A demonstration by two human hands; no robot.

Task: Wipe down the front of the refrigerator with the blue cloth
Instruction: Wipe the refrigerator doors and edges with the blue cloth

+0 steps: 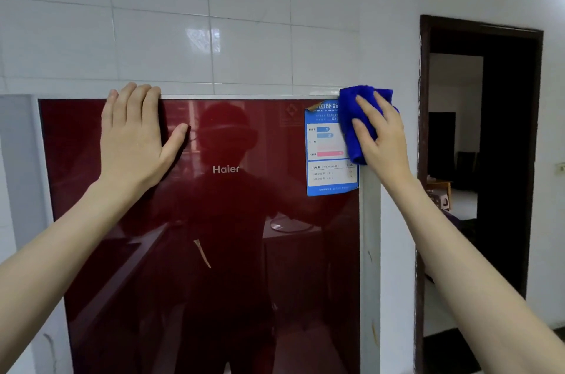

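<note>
While the left hand (pixel 134 141) lies flat and open on the glossy red refrigerator door (pixel 198 236), fingertips at its top edge, the right hand (pixel 382 141) presses the bunched blue cloth (pixel 354 123) under spread fingers at the door's upper right corner, covering part of the energy label (pixel 328 172).

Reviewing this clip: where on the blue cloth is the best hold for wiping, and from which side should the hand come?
Judging by its pose, flat across the bunched middle, coming from the front. The blue cloth is folded into a thick pad against the refrigerator's top right corner, over the energy label. The right hand already presses it so, fingers spread. The left hand braces the door.
</note>
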